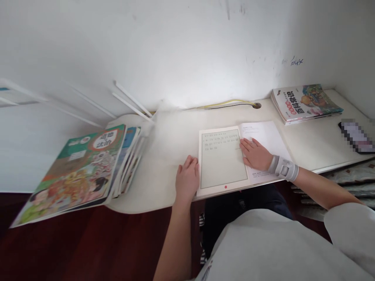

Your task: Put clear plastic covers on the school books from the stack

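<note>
open book (pixel 224 162) flat on desk (pixel 164 156) near edge, long axis near-far | left hand (pixel 187 179) touching its left edge, fingers loosely curled, gripping nothing | right hand (pixel 255 153) flat on right page, fingers spread, nearer the spine

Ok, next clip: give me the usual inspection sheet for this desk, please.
Surface: white desk against a white wall.
Job's things: open booklet lying flat near the front edge.
Clutter: stack of colourful books at left overhanging the edge; second book stack at back right; phone at right.
Grips: left hand resting at the booklet's left edge; right hand flat on the page, wrist strap on.
Cables: yellow cable running to a desk hole.
Surroundings: dark red floor.
</note>
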Available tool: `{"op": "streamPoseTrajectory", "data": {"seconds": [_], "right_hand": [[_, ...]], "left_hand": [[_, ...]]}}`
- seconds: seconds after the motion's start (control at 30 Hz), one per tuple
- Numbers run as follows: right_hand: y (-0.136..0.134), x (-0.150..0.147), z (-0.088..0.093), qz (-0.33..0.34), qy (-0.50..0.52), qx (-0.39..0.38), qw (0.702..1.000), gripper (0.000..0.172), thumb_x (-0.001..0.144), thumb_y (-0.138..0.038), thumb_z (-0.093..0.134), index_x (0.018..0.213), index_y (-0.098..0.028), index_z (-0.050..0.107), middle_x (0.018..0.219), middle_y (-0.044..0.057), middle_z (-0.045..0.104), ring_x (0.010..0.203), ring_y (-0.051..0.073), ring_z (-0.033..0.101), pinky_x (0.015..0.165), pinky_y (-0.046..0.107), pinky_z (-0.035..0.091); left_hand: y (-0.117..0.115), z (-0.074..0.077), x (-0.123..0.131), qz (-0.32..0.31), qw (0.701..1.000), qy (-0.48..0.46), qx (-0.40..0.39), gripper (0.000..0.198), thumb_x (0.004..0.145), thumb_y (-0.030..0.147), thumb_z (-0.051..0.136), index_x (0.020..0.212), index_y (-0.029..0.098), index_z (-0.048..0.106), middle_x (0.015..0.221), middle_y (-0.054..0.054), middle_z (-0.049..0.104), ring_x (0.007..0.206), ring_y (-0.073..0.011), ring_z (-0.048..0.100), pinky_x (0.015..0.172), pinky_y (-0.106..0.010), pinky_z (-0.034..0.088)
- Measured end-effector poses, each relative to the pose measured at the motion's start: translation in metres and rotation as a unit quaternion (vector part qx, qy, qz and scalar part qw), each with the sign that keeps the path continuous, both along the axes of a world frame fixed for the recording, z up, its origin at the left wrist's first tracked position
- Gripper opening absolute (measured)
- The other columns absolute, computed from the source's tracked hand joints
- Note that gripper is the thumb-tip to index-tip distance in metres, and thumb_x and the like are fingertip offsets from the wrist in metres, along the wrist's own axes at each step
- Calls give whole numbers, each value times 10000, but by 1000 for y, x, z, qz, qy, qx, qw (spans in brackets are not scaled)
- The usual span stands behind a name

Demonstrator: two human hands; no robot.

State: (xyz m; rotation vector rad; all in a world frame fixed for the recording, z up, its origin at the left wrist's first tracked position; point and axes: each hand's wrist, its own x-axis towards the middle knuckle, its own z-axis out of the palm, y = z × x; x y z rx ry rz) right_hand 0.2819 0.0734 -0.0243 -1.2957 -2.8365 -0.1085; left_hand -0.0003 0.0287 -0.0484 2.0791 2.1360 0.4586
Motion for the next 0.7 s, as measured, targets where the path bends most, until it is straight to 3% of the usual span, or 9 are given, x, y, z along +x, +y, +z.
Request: {"op": "streamPoseTrajectory", "data": {"seconds": [0.13,0.33,0.7], "right_hand": [[0,0,-1,-10,5,7,1000,561,900,-291,318,1359,24,380,1463,219,316,1360,298,302,1091,513,244],[4,5,-4,-21,24,21,999,547,888,-266,313,1353,11,390,1451,230,333,1350,309,317,1073,541,248],[10,12,-6,-14,34,-21,999,563,895,-293,323,1373,1,369,1470,214,300,1366,307,287,1084,512,256]], "left_hand": [[-1,-1,-2,-5,1000,11,-6,438,916,181,259,1242,116,545,1383,-161,472,1323,-228,386,1106,-450,262],[-1,-5,-1,2,1000,3,1,424,938,248,269,1240,139,545,1400,-148,455,1308,-213,408,1111,-436,255],[-3,1,2,-2,1000,-7,-8,441,928,242,254,1238,106,537,1405,-165,443,1321,-216,389,1121,-436,235]]}}
